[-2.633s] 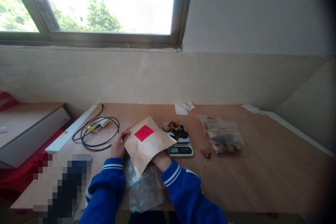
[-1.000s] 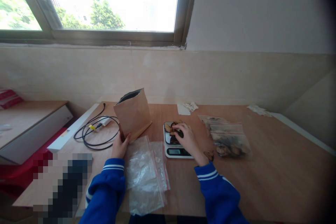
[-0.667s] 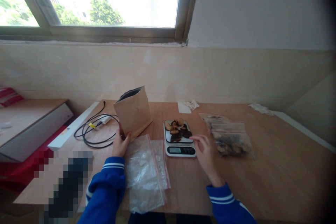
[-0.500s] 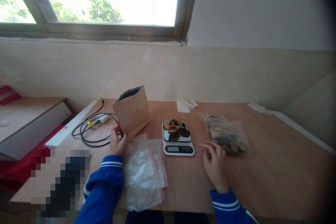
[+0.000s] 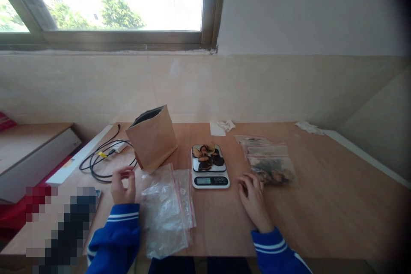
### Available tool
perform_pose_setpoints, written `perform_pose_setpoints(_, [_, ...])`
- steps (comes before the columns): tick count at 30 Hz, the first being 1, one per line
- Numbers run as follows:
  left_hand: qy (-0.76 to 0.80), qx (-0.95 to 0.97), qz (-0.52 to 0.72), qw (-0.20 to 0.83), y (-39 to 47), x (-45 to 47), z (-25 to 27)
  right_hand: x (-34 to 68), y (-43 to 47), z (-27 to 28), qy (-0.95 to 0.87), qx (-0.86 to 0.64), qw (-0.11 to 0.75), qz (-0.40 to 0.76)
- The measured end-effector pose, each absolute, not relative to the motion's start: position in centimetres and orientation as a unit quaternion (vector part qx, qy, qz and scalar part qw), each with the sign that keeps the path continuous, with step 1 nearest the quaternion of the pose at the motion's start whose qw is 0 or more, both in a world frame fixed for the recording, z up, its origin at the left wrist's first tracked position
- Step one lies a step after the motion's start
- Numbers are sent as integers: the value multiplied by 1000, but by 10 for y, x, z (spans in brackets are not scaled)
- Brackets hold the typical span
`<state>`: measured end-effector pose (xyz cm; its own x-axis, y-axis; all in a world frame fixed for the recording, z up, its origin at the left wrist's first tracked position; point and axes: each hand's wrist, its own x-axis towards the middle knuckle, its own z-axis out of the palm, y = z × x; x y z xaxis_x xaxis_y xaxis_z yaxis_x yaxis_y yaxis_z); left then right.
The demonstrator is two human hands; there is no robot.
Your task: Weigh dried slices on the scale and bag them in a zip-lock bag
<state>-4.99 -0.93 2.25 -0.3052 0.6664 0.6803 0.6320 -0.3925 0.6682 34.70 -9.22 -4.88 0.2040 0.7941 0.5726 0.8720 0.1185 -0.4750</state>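
My left hand (image 5: 123,186) is just left of the clear zip bags, with thumb and curled fingers apart and nothing between them. Above it stands a brown kraft paper bag (image 5: 154,139), its top open. Several empty clear zip bags (image 5: 163,214) with red seal strips lie overlapped before me. A white digital kitchen scale (image 5: 211,183) carries several dark and tan dried slices (image 5: 208,156), perhaps mushroom. Right of the scale my right hand (image 5: 255,203) rests near the table, fingers loosely bent and holding nothing. Filled zip bags (image 5: 272,167) lie just beyond its fingers.
A black cable (image 5: 93,169) with a white adapter (image 5: 120,146) coils at the left. Crumpled tissue (image 5: 226,126) lies by the wall, with another tissue (image 5: 308,128) at the back right. A pixelated dark object (image 5: 66,231) is at the lower left. A window (image 5: 122,0) is above.
My left hand has let go of the paper bag's lower corner and drawn back to the left and towards me. My right hand stays beside the scale. The view has shifted slightly right.
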Motion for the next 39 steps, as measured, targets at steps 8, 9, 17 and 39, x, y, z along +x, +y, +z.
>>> perform_pose_setpoints(8, [462,792,354,184,-19,4,67,347,-92,-48,-625,-663,412,-34])
perform_pose_setpoints(9, [446,810,327,195,-15,14,72,347,-92,-48,-624,-664,411,-33])
perform_pose_setpoints(17, [422,830,289,221,43,81,68,347,-91,-48,-617,-666,418,-34])
perform_pose_setpoints(39, [467,814,290,190,82,103,18,344,-93,-43,-608,-672,423,-24])
